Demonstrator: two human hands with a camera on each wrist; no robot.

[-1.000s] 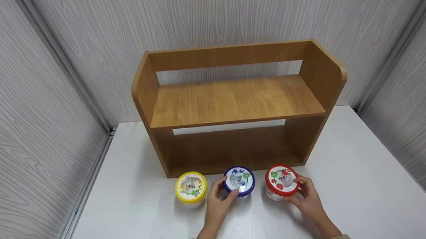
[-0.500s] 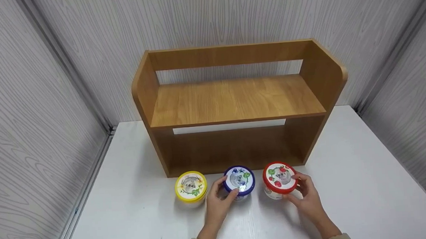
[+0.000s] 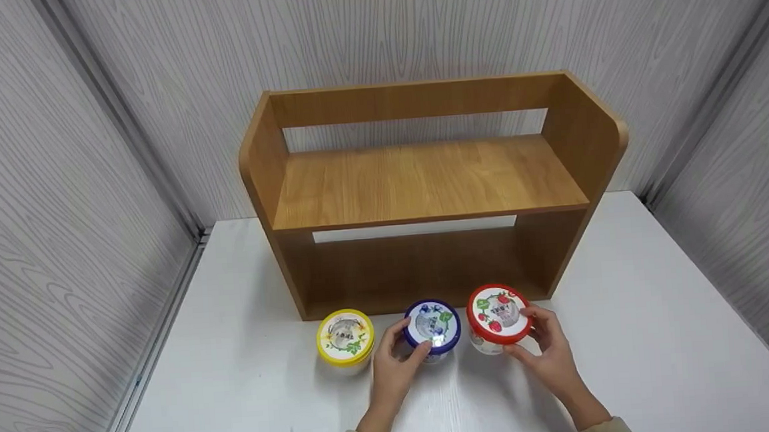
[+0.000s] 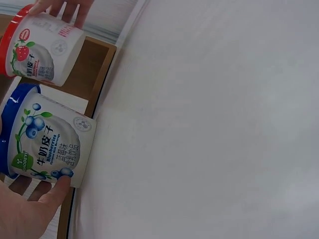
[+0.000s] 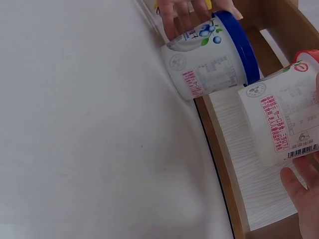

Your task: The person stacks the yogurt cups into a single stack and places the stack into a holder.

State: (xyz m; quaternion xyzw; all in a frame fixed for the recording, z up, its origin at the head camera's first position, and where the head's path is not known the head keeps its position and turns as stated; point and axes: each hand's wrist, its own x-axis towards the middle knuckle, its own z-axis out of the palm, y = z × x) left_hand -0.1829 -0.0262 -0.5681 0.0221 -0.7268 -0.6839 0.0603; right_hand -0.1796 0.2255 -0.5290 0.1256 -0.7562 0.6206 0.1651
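My left hand (image 3: 391, 369) grips the blue-lidded tub (image 3: 433, 326), fingers at its left side and thumb toward the front. Blueberries are printed on this tub's wall (image 4: 50, 139), and it stands upright on the table. My right hand (image 3: 553, 359) holds the red-lidded tub (image 3: 499, 314) with strawberries on it, thumb in front and fingers on its right side. In the right wrist view the base of this red-lidded tub (image 5: 281, 117) is raised above the table. Left of my left hand stands a yellow-lidded tub (image 3: 344, 338), untouched.
A two-tier wooden shelf (image 3: 422, 180) stands right behind the tubs, its lower front edge close to them. All of it rests on a white table (image 3: 235, 399). Grey wood-patterned panels (image 3: 386, 29) enclose the back and both sides.
My right hand has lifted the red-lidded tub and moved it left and toward the shelf, closer to the blue-lidded tub. My left hand and the other two tubs have stayed in place.
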